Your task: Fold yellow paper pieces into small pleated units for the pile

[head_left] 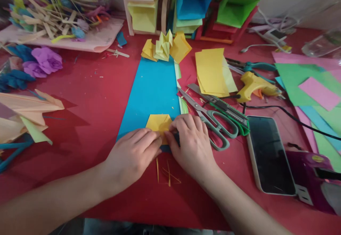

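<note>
A small folded piece of yellow paper lies on a blue paper sheet in front of me. My left hand presses on its left and lower side, fingers closed together. From the right, my right hand pinches the paper's right edge between thumb and fingers. Both hands cover its lower part. At the far end of the blue sheet sit folded yellow paper pieces and a pale yellow pleated one. Thin yellow paper strips lie just below my hands.
Grey-handled scissors and a green utility knife lie right of my right hand. Beyond are yellow sheets, a yellow glue gun, pliers and a phone. Paper boxes stand behind; purple paper flowers lie left.
</note>
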`<state>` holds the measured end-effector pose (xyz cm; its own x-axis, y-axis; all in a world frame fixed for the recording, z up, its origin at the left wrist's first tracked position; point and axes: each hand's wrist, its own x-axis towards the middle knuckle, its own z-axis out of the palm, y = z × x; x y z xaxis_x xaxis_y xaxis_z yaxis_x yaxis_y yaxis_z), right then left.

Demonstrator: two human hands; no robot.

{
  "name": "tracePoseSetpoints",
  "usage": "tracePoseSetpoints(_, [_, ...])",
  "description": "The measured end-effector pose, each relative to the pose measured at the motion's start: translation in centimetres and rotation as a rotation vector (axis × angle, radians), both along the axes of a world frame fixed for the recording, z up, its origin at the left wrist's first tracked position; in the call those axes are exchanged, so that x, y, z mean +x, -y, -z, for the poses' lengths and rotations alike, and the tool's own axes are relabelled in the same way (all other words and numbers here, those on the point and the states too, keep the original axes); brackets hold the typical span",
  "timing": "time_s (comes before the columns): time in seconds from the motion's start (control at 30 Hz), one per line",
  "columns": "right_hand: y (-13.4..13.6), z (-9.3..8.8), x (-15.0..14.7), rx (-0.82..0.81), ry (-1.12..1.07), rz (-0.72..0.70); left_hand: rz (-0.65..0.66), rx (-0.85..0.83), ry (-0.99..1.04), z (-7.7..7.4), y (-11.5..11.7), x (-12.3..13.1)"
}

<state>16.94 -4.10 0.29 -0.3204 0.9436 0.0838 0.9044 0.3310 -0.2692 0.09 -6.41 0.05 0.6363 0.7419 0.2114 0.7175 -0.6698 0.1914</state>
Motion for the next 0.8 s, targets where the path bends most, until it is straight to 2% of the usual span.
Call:
tracePoseSetpoints(0.13, [0.0, 0.0, 0.0, 0.003, -0.029, -0.004, 0.012, 0.026, -0.078, -0.5, 0.5, 0.2])
tracePoseSetpoints(0.3, [-0.1, 0.3, 0.3, 0.013, -0.071, -0.037, 0.028, 0.009, -0.046, -0.7, 0.3, -0.4])
tracePoseSetpoints(0.37, [-0.2, 0.4, 0.6, 0.035, -0.133, -0.108, 0.049, -0.037, 0.022, -0.6, -0.3, -1.0])
tracePoseSetpoints(0.53, [-0.8, 0.3, 1.6, -0.003, -0.262, -0.408, 0.088, -0.234, 0.239, -0.3, -2.4, -2.4])
tracePoseSetpoints(0.67, [-1.0, -0.1, 2.0, 0.016, -0.2, -0.479, 0.072, -0.314, 0.283, -0.3, -3.2, -3.0])
tracePoseSetpoints(0.8, [-0.6, -0.4, 1.6, 0.135, -0.138, -0.508, 0.105, -0.344, 0.275, -0.2, -3.7, -3.4])
